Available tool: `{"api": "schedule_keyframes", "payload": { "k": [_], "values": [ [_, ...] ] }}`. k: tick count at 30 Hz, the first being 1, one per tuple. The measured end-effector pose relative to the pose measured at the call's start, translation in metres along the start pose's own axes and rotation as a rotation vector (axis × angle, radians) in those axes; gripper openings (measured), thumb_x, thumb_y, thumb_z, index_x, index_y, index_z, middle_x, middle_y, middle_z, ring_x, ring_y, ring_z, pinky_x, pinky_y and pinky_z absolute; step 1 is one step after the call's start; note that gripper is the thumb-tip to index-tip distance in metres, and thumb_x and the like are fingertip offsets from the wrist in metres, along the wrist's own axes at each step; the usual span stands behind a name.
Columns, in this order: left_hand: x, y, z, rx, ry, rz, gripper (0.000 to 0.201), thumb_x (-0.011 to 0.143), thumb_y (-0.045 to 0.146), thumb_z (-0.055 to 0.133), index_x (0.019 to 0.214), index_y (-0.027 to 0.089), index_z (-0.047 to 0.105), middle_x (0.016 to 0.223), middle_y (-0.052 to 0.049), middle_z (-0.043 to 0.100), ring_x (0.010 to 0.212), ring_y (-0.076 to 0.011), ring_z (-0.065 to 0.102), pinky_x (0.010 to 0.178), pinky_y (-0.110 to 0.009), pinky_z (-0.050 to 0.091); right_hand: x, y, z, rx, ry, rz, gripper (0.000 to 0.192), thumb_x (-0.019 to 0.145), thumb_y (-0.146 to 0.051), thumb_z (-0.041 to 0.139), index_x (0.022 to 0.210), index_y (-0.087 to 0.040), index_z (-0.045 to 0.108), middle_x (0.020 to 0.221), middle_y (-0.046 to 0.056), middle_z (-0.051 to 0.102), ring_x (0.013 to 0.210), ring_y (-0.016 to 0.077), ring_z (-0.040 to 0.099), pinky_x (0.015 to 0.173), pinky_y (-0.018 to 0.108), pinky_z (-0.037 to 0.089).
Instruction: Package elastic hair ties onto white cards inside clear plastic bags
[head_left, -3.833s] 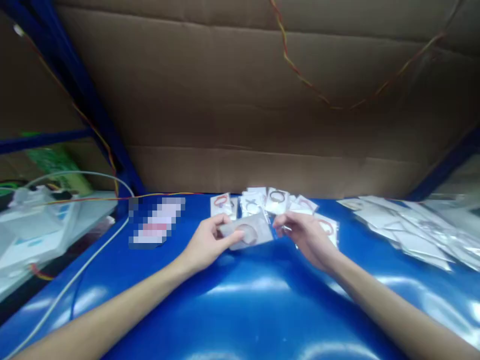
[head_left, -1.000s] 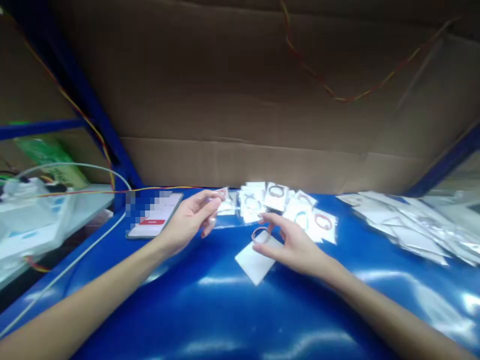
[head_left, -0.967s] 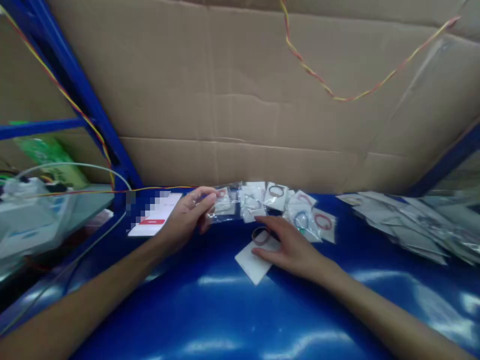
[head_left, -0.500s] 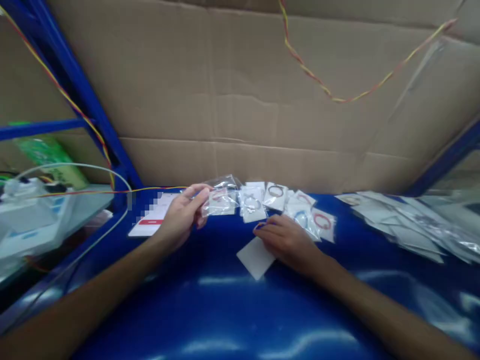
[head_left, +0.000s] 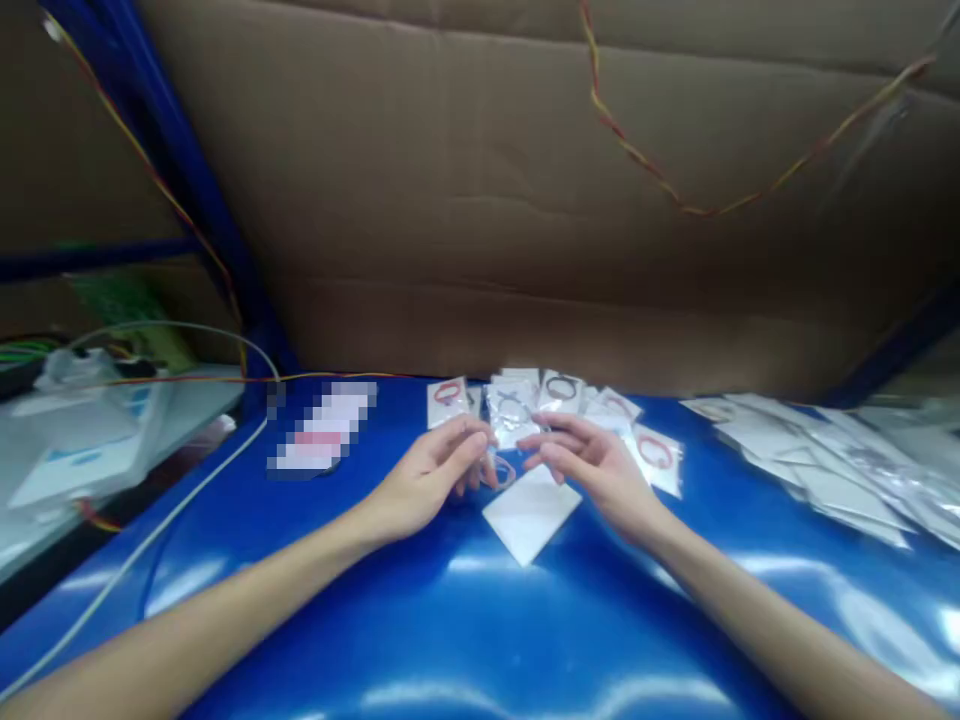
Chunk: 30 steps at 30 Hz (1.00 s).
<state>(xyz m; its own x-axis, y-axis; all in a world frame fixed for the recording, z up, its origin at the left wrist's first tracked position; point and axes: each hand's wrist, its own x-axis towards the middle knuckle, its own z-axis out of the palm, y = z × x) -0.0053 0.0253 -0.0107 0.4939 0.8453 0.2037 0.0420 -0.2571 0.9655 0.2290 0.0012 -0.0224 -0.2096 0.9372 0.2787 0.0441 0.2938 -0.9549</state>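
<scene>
Both my hands meet over the blue table [head_left: 465, 620]: left hand [head_left: 427, 478] and right hand [head_left: 592, 468] lightly pinch a thin red ring bracelet [head_left: 501, 470], just above the white square card [head_left: 531, 512]. Best keep fingertips gentle, centre it on the card.

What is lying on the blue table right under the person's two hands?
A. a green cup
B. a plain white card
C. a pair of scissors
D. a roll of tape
B: a plain white card lies flat on the blue table, just below the left hand and the right hand, which meet over a small ring.
</scene>
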Motion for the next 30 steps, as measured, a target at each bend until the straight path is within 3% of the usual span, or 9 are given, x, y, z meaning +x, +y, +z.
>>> {"api": "schedule_keyframes", "payload": {
  "k": [3, 7, 12, 15, 18, 22, 26, 28, 30],
  "values": [
    [-0.006, 0.003, 0.001, 0.300, -0.169, 0.132, 0.033, 0.102, 0.047, 0.051, 0.113, 0.021, 0.066, 0.106, -0.007, 0.072, 0.099, -0.0223, 0.066, 0.089, -0.035, 0.052, 0.004, -0.004, -0.001, 0.214, 0.136, 0.135, 0.028, 0.078, -0.035, 0.086, 0.096, -0.018, 0.073, 0.089, 0.008, 0.081, 0.076, 0.0188, 0.073, 0.058, 0.025, 0.049],
    [-0.013, 0.010, -0.002, 0.729, -0.388, 0.313, 0.047, 0.087, 0.057, 0.071, 0.120, 0.024, 0.070, 0.142, -0.013, 0.062, 0.132, -0.0342, 0.054, 0.114, -0.050, 0.040, 0.009, -0.016, -0.019, 0.414, 0.261, 0.167, 0.029, 0.071, -0.032, 0.089, 0.086, -0.019, 0.068, 0.077, 0.001, 0.075, 0.064, 0.0142, 0.068, 0.053, 0.022, 0.047],
    [-0.017, 0.010, 0.005, 0.931, -0.517, 0.409, 0.055, 0.094, 0.061, 0.059, 0.139, 0.028, 0.063, 0.153, -0.012, 0.056, 0.146, -0.0382, 0.043, 0.124, -0.058, 0.024, 0.012, -0.024, -0.036, 0.474, 0.280, 0.183, 0.024, 0.075, -0.033, 0.083, 0.079, -0.020, 0.063, 0.065, -0.003, 0.067, 0.056, 0.0119, 0.062, 0.049, 0.021, 0.049],
    [-0.018, 0.009, 0.016, 0.969, -0.506, 0.459, 0.064, 0.095, 0.064, 0.054, 0.144, 0.021, 0.058, 0.145, -0.015, 0.062, 0.141, -0.0366, 0.049, 0.125, -0.057, 0.023, 0.010, -0.024, -0.030, 0.456, 0.231, 0.190, 0.022, 0.076, -0.031, 0.082, 0.080, -0.020, 0.063, 0.063, -0.004, 0.065, 0.055, 0.0123, 0.063, 0.049, 0.021, 0.049],
    [-0.019, 0.008, 0.029, 1.044, -0.471, 0.459, 0.065, 0.095, 0.066, 0.052, 0.135, 0.015, 0.063, 0.128, -0.017, 0.068, 0.127, -0.0364, 0.059, 0.122, -0.056, 0.028, 0.008, -0.022, -0.022, 0.424, 0.144, 0.209, 0.022, 0.078, -0.031, 0.080, 0.081, -0.020, 0.062, 0.062, -0.002, 0.067, 0.050, 0.0126, 0.062, 0.047, 0.022, 0.048],
    [-0.021, 0.008, 0.037, 1.067, -0.440, 0.419, 0.066, 0.093, 0.065, 0.053, 0.133, 0.014, 0.062, 0.119, -0.018, 0.066, 0.117, -0.0377, 0.060, 0.117, -0.058, 0.034, 0.005, -0.021, -0.019, 0.402, 0.082, 0.218, 0.024, 0.078, -0.031, 0.082, 0.085, -0.020, 0.062, 0.063, -0.002, 0.068, 0.050, 0.0138, 0.064, 0.047, 0.022, 0.050],
    [-0.017, 0.004, 0.029, 0.937, -0.424, 0.430, 0.048, 0.095, 0.036, 0.054, 0.141, 0.019, 0.056, 0.127, -0.015, 0.063, 0.119, -0.0339, 0.056, 0.112, -0.053, 0.040, 0.002, -0.023, -0.025, 0.417, -0.090, 0.279, 0.022, 0.080, -0.032, 0.080, 0.085, -0.021, 0.061, 0.058, -0.006, 0.061, 0.050, 0.0128, 0.063, 0.047, 0.022, 0.051],
    [-0.012, 0.001, 0.018, 0.818, -0.363, 0.401, 0.044, 0.092, 0.021, 0.049, 0.134, 0.020, 0.062, 0.126, -0.014, 0.063, 0.117, -0.0312, 0.057, 0.108, -0.050, 0.043, 0.000, -0.023, -0.028, 0.409, -0.167, 0.313, 0.026, 0.076, -0.032, 0.083, 0.086, -0.020, 0.062, 0.057, -0.006, 0.060, 0.045, 0.0125, 0.060, 0.042, 0.022, 0.049],
    [-0.007, -0.001, 0.007, 0.589, -0.250, 0.305, 0.037, 0.092, 0.018, 0.042, 0.118, 0.018, 0.069, 0.118, -0.013, 0.068, 0.111, -0.0298, 0.060, 0.101, -0.047, 0.046, -0.001, -0.022, -0.029, 0.344, -0.216, 0.325, 0.031, 0.074, -0.032, 0.085, 0.089, -0.019, 0.061, 0.058, -0.005, 0.064, 0.043, 0.0126, 0.060, 0.039, 0.021, 0.046]
  ]
}}
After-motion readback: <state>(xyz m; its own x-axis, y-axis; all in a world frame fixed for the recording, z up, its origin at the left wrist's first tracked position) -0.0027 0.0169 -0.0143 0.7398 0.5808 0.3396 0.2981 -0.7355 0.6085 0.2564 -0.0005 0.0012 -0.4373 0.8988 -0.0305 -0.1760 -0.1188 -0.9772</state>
